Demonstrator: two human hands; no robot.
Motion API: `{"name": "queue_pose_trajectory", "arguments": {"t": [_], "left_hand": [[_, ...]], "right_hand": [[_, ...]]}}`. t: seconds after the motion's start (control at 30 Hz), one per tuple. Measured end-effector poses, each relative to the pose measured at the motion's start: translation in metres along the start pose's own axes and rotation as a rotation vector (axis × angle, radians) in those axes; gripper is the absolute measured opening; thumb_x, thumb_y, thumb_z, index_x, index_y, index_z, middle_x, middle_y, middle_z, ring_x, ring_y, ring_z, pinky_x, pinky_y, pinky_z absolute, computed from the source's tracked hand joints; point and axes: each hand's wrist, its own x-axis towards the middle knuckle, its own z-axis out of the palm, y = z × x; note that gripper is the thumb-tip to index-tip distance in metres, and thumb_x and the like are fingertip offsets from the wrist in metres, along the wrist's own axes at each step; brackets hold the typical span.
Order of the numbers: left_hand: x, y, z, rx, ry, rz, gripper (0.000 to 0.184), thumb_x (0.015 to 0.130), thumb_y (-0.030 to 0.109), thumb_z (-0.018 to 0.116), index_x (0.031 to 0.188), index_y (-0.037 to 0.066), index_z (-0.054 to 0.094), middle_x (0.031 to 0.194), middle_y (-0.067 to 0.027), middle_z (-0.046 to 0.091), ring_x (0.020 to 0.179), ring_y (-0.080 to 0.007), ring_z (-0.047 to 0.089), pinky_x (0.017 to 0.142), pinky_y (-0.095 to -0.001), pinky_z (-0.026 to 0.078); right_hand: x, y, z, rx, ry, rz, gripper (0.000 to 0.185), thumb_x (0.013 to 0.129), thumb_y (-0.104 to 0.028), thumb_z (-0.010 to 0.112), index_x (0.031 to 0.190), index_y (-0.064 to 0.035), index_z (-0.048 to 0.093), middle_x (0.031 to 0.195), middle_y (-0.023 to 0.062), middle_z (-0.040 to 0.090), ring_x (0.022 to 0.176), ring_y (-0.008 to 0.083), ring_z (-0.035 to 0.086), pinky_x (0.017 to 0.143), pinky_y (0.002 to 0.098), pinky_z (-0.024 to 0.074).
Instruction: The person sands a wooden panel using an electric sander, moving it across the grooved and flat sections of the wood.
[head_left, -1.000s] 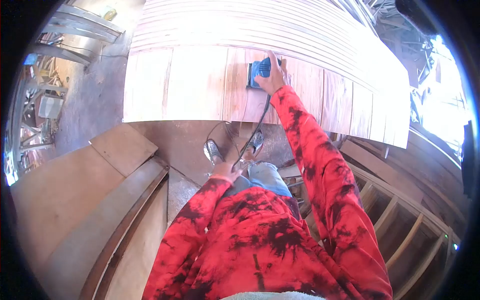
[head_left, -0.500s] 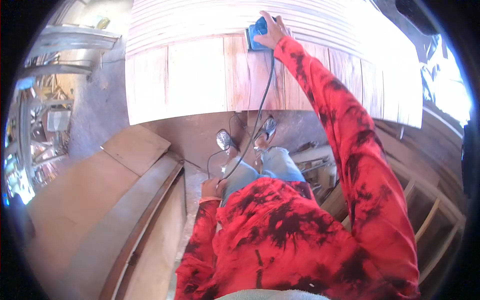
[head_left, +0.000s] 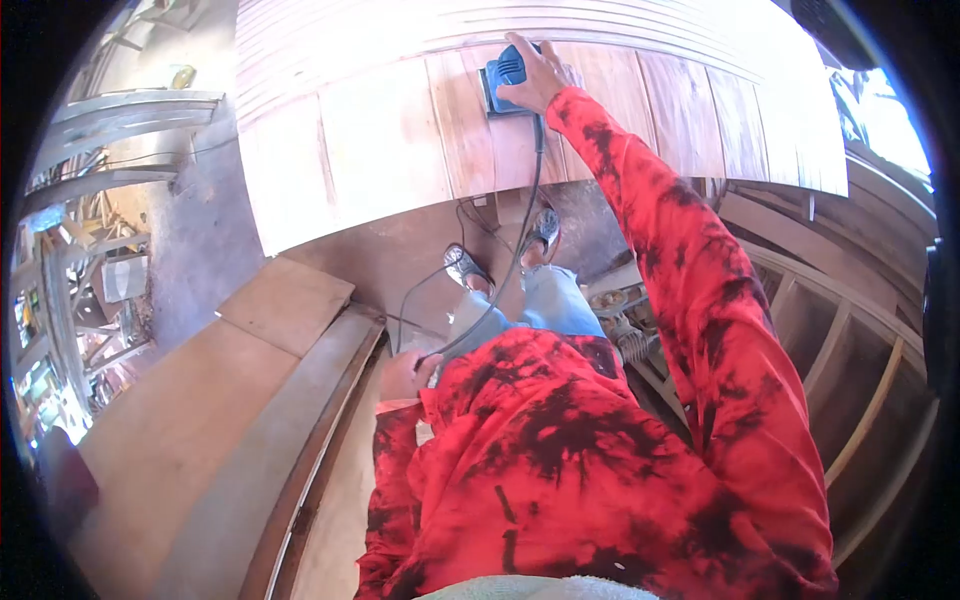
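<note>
My right hand (head_left: 540,75) is wrapped over the top of a blue electric sander (head_left: 503,80). The sander rests on a large pale wooden panel (head_left: 380,140), on its smooth band of boards just below the grooved part. From the sander a dark power cord (head_left: 533,185) hangs over the panel's near edge and runs down to my left side. There, beside my thigh, my left hand (head_left: 403,375) is closed around the cord. Part of its fingers is hidden.
Wooden boards (head_left: 200,400) lean at the left. A slatted wooden frame (head_left: 840,370) stands at the right, near a coiled metal part (head_left: 632,340). Timber and scraps (head_left: 75,260) are piled at the far left. My shoes (head_left: 465,265) are on the floor below the panel.
The sander has shifted slightly toward the panel's near edge, away from the grooves, with my right hand on it. My left hand keeps the cord. The head view has tilted a little.
</note>
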Motion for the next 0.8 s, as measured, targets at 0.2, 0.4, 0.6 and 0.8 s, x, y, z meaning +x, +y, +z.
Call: {"name": "queue_pose_trajectory", "arguments": {"t": [0.2, 0.4, 0.6, 0.8], "left_hand": [[-0.002, 0.014, -0.038, 0.114, 0.004, 0.016, 0.038, 0.09, 0.037, 0.076, 0.079, 0.002, 0.067, 0.071, -0.0189, 0.066, 0.067, -0.0388, 0.064, 0.061, -0.0475, 0.046], [0.008, 0.016, -0.048, 0.081, -0.016, 0.103, 0.039, 0.091, 0.037, 0.075, 0.078, 0.0, 0.067, 0.069, -0.0198, 0.064, 0.064, -0.0411, 0.063, 0.06, -0.0487, 0.046], [0.015, 0.013, -0.05, 0.119, -0.067, 0.107, 0.041, 0.09, 0.036, 0.075, 0.076, -0.001, 0.066, 0.071, -0.0214, 0.066, 0.067, -0.043, 0.064, 0.061, -0.0499, 0.047], [0.023, 0.022, -0.056, 0.145, -0.097, 0.147, 0.04, 0.089, 0.035, 0.076, 0.075, -0.001, 0.066, 0.073, -0.0223, 0.067, 0.069, -0.0426, 0.066, 0.062, -0.0492, 0.048]], "right_hand": [[-0.05, 0.003, 0.004, 0.074, 0.042, 0.007, 0.095, 0.068, -0.04, 0.08, 0.154, -0.0228, 0.043, 0.122, 0.0256, 0.059, 0.11, 0.0462, 0.064, 0.096, 0.0514, 0.053], [-0.093, -0.004, -0.009, 0.077, -0.037, 0.098, 0.092, 0.067, -0.037, 0.082, 0.151, -0.0263, 0.046, 0.121, 0.0229, 0.06, 0.106, 0.0449, 0.066, 0.093, 0.0508, 0.0548], [-0.126, -0.008, -0.022, 0.007, -0.036, 0.114, 0.086, 0.069, -0.038, 0.078, 0.149, -0.0284, 0.047, 0.121, 0.0204, 0.06, 0.105, 0.0459, 0.066, 0.09, 0.0528, 0.0556], [-0.15, -0.011, -0.029, 0.037, -0.055, 0.148, 0.089, 0.069, -0.038, 0.076, 0.151, -0.026, 0.045, 0.122, 0.0216, 0.058, 0.102, 0.0479, 0.067, 0.089, 0.0547, 0.0557]]}}
